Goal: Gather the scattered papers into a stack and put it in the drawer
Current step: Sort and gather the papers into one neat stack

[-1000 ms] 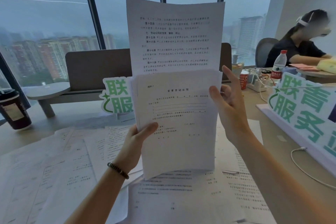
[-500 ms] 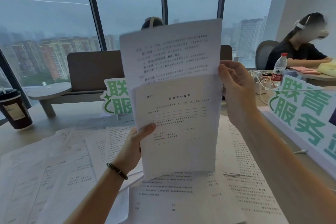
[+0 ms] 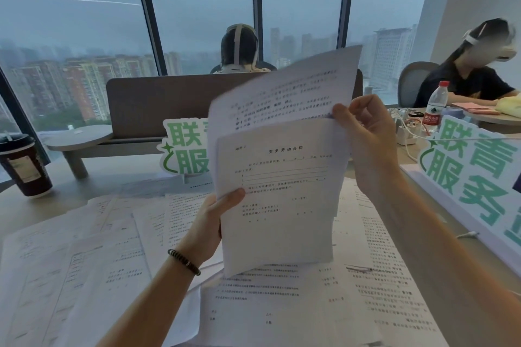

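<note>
While my left hand (image 3: 210, 222) grips a small stack of papers (image 3: 277, 200) upright above the desk (image 3: 93, 177), thumb pressed on the front sheet near its left edge, my right hand (image 3: 366, 141) pinches the right edge of a rear sheet (image 3: 284, 93) that stands taller than the rest and tilts to the right. On the front sheet I can read the heading 变更劳动合同, with ruled lines and short printed lines beneath it; the rear sheet's text is too blurred to read. More scattered papers (image 3: 118, 256) lie flat and overlapping across the desk below my hands, their print too small to make out. A beaded bracelet (image 3: 183, 261) circles my left wrist. Behind the stack stands a white sign with green characters (image 3: 184, 149), showing 联 and 服, and a larger sign (image 3: 473, 177) at the right reads 联青 over 服务. A dark paper cup (image 3: 24, 169) with a lid sits at the far left, and a water bottle with a red cap and red label (image 3: 435, 107) stands at the right, its lettering illegible.
</note>
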